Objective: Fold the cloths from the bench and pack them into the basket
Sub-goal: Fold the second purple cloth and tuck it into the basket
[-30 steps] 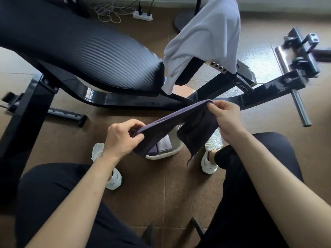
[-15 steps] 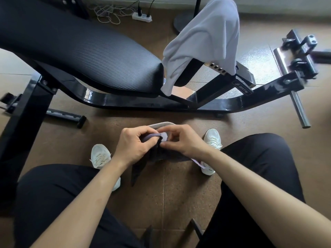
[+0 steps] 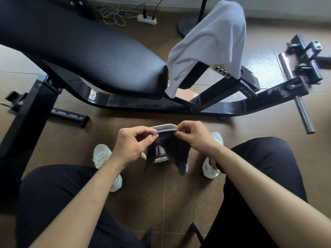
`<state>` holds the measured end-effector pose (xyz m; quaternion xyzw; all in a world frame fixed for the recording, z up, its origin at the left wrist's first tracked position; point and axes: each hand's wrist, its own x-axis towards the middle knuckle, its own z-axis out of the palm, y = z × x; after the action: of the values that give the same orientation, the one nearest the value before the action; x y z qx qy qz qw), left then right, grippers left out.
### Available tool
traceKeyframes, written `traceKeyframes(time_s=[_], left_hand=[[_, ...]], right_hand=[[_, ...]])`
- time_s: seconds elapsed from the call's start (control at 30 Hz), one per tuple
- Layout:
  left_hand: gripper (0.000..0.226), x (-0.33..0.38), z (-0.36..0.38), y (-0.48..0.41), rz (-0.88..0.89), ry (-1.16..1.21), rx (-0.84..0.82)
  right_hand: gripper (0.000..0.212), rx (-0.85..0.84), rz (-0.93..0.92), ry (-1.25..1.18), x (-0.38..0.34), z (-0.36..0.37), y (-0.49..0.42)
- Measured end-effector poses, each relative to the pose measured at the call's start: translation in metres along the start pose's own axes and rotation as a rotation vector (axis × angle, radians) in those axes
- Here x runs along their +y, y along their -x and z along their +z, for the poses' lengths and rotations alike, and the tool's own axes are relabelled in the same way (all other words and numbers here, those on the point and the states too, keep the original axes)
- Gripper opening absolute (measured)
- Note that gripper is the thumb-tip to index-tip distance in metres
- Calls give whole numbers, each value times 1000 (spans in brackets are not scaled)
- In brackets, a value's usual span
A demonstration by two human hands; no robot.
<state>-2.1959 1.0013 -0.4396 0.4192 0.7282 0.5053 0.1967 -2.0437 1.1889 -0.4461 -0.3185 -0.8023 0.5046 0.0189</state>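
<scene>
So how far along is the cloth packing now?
Done: one folded purple cloth seems to lie in the small grey felt basket. In hand: left hand and right hand pinch a dark purple cloth above it. Remaining: the white cloth draped on the black bench.

Brown speckled floor (image 3: 161,203) in large tiles runs across the whole view, with paler tiles (image 3: 16,63) at the left edge and a bright glare on it at the right. At the top, a white power strip (image 3: 147,20) lies on the floor with two dark plugs in it. Just left of it is a loose tangle of white cable (image 3: 114,15). To its right stands a round grey base (image 3: 186,27) with a black pole (image 3: 203,8) rising out of view. A pale wall (image 3: 286,4) closes the top right corner. Two white shoes, left (image 3: 102,154) and right (image 3: 208,170), rest on the floor, well apart. Black trousers (image 3: 53,203) fill the lower corners, and two dark struts (image 3: 197,231) show at the bottom edge.
</scene>
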Motion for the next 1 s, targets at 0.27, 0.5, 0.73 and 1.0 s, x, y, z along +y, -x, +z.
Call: traceKeyframes(time_s=[0.27, 0.5, 0.73, 1.0], left_hand=[[12, 3, 5, -5, -59, 100, 16], [14, -7, 6, -9, -138, 108, 135], [16, -7, 16, -4, -139, 97, -4], [22, -3, 19, -2, -188, 212, -76]], right_hand=[[11, -43, 45, -172, -8, -6, 8], [33, -176, 146, -608, -13, -9, 14], [28, -65, -90, -324, -27, -3, 25], [9, 80, -219, -15, -24, 1, 18]])
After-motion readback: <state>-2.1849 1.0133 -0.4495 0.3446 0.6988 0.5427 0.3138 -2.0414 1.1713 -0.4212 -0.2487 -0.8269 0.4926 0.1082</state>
